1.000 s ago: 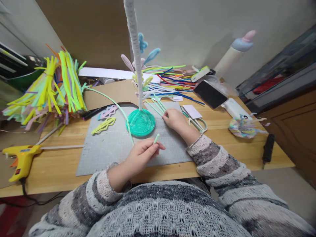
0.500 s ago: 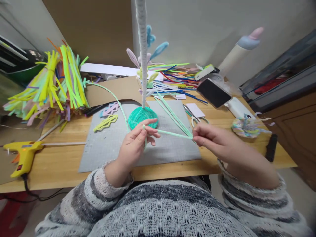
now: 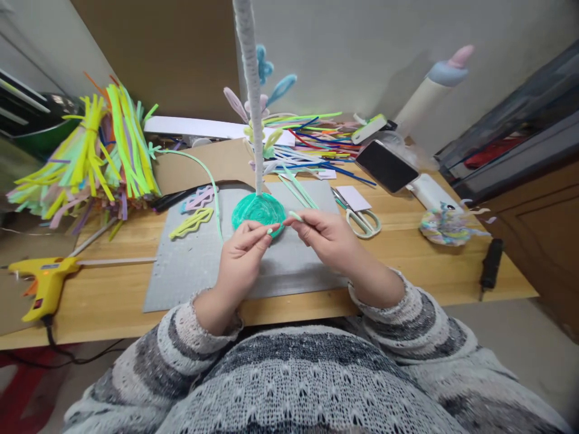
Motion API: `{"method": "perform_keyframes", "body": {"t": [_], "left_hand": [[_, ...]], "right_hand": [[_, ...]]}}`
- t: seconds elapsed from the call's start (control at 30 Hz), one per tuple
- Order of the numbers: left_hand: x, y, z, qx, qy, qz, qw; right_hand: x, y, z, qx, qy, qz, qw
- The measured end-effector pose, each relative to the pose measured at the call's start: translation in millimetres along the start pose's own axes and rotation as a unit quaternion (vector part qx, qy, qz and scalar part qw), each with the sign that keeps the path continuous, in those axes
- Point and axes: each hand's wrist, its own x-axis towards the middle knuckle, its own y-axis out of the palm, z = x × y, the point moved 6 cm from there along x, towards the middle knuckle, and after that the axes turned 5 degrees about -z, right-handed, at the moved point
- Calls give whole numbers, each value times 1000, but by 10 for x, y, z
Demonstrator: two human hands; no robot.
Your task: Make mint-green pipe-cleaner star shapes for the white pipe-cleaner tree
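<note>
Fingertips of our left hand [image 3: 239, 259] are pinched together on a pale green stem [image 3: 216, 191], its tip poking out at the near edge of the green disc [image 3: 253, 212]. Thumb and forefinger of our right hand [image 3: 332, 241] clamp a second pale green strip [image 3: 295, 215] by the disc's right edge; we cannot tell whether the two pieces touch. From our left hand the stem curves up, left of the disc. White post [image 3: 252, 90] rises from the disc. More green strips [image 3: 302, 189] lie behind it to the right; scissors [image 3: 362, 228] farther right; yellow glue gun [image 3: 45, 280] well to its left.
</note>
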Motion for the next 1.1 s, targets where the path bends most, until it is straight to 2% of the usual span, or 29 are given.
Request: {"method": "perform_keyframes", "body": {"t": [0.17, 0.3, 0.37, 0.5, 0.67, 0.87, 1.1], "left_hand": [[2, 13, 50, -85, -81, -15, 993], [-17, 73, 55, -103, -106, 18, 989], [-21, 85, 58, -105, -108, 25, 988], [-15, 77, 71, -101, -122, 4, 987], [-7, 98, 51, -82, -118, 23, 989], [-27, 92, 23, -58, -99, 23, 993], [-32, 96, 24, -52, -101, 17, 993]], "right_hand": [[-23, 105, -27, 22, 36, 27, 999], [-73, 225, -72, 64, 47, 36, 996], [-80, 255, -70, 82, 28, 36, 996], [-89, 267, -71, 91, 11, 37, 995], [-103, 264, -45, 91, -5, 48, 995], [-123, 264, -131, 132, 62, 25, 989], [-118, 274, -116, 142, 53, 32, 988]]}}
